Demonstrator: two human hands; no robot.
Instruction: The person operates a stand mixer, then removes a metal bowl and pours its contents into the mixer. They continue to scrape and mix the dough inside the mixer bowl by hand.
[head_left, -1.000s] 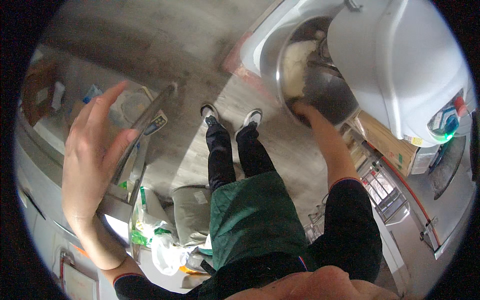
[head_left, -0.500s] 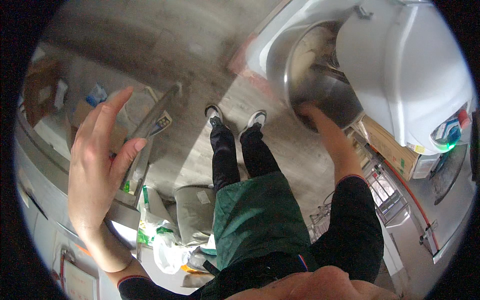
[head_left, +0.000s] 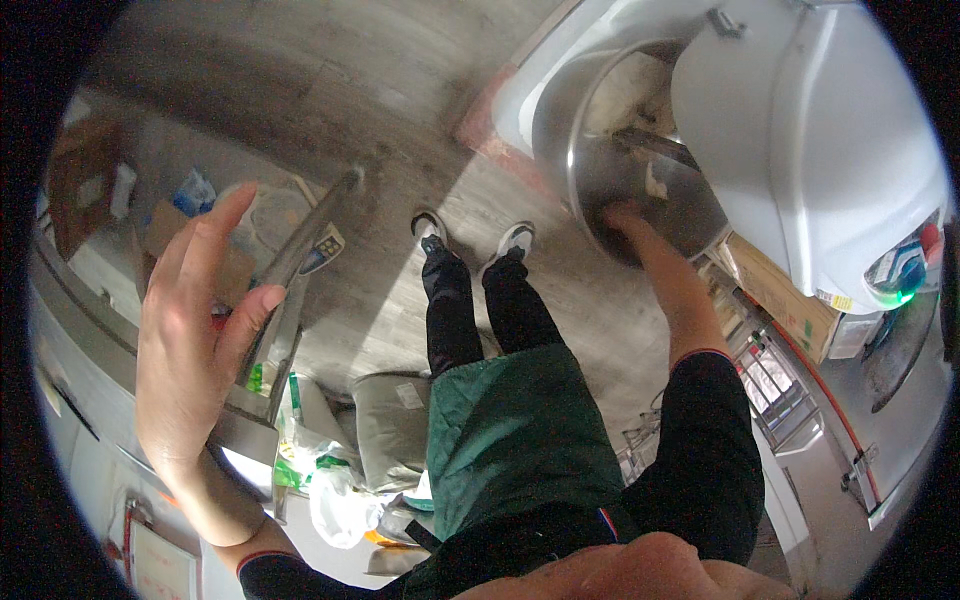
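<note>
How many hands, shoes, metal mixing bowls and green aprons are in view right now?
Hands: 2 (left hand, right hand)
Shoes: 2
Metal mixing bowl: 1
Green apron: 1
Total: 6

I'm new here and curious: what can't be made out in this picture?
In the head view:
Right hand: fingers blurred in shadow inside the steel mixing bowl.
Bowl's right side: hidden by the white mixer head.
Left hand: palm turned away.
Mixer head: cut off by top edge.
</note>
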